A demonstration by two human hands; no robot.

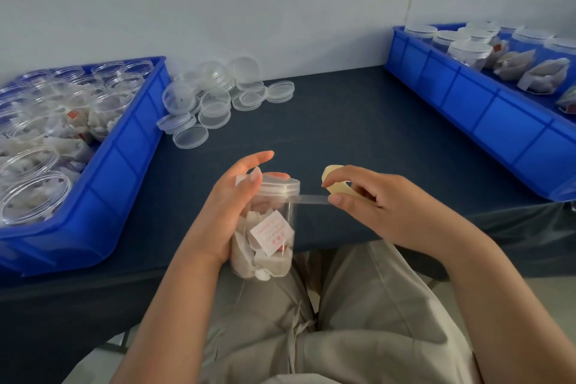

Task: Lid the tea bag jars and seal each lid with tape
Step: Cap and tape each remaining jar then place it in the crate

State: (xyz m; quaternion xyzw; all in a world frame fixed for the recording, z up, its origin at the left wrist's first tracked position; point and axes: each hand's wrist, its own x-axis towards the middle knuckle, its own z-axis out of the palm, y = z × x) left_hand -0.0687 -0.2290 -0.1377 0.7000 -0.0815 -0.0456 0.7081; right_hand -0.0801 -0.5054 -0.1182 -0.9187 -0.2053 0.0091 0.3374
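Observation:
A clear plastic jar [268, 237] stuffed with tea bags is held over my lap at the table's near edge. My left hand [232, 206] grips it from the left, with the thumb on its clear lid [280, 185] and the index finger stretched out above. My right hand [367, 196] pinches a small roll of clear tape [335, 181] just right of the jar. A strip of tape [313, 199] runs taut from the roll to the seam under the lid.
A blue bin [124, 159] at the left holds several open jars of tea bags. Loose clear lids [212, 103] lie in a heap beside it on the dark table [358, 121]. Another blue bin [467, 97] at the right holds lidded jars and loose tea bags.

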